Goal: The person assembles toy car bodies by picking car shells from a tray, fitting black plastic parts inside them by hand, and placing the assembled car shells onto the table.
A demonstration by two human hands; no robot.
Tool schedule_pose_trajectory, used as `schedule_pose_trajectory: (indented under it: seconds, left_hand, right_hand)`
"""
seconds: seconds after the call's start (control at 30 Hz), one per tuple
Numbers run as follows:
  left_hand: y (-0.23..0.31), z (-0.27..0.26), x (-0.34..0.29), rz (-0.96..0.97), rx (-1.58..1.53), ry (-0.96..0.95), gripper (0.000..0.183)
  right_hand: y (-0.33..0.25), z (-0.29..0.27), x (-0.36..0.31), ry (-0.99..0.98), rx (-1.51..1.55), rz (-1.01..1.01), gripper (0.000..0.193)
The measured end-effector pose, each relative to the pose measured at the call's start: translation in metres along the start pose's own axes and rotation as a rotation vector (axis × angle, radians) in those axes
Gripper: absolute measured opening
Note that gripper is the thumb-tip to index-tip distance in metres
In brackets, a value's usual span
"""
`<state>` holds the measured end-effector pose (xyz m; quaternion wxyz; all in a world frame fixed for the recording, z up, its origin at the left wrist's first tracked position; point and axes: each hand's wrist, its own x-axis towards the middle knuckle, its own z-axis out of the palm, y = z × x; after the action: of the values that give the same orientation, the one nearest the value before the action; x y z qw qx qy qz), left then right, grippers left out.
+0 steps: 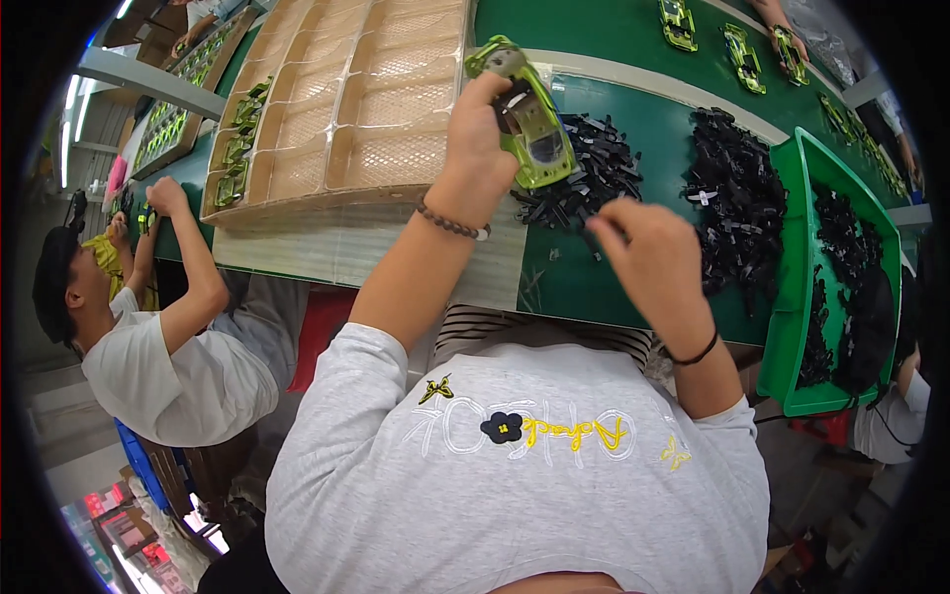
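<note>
My left hand [477, 139] grips a shiny green toy car body shell [546, 163], raised above the table with its openings showing. Beneath and beside the shell lies a heap of small black plastic parts [606, 158]. My right hand [648, 247] is at the near edge of that heap, its thumb and forefinger pinched together. Between them sits a small black plastic part [594, 236], partly hidden by the fingers and slightly blurred. The shell and the right hand are apart.
A tan compartment tray [332, 188] at left holds several green shells [237, 148] in its left column. A second black heap [737, 198] lies right, beside a green bin [792, 346] of black parts. More shells [740, 57] lie at the far side. A co-worker [188, 346] sits left.
</note>
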<state>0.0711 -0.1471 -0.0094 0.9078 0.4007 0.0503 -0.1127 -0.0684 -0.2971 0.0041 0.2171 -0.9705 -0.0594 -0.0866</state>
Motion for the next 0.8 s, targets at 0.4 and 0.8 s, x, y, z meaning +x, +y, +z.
schedule_pose_trajectory:
  seconds: [0.4, 0.8]
  left_hand:
    - [-0.001, 0.013, -0.016, -0.179, -0.205, -0.207, 0.058]
    - [-0.029, 0.022, -0.042, -0.363, 0.265, -0.423, 0.062]
  right_hand:
    - [0.003, 0.030, -0.019, 0.029, 0.047, -0.120, 0.026]
    - [0.012, -0.037, 0.056, 0.517, 0.196, -0.239, 0.025]
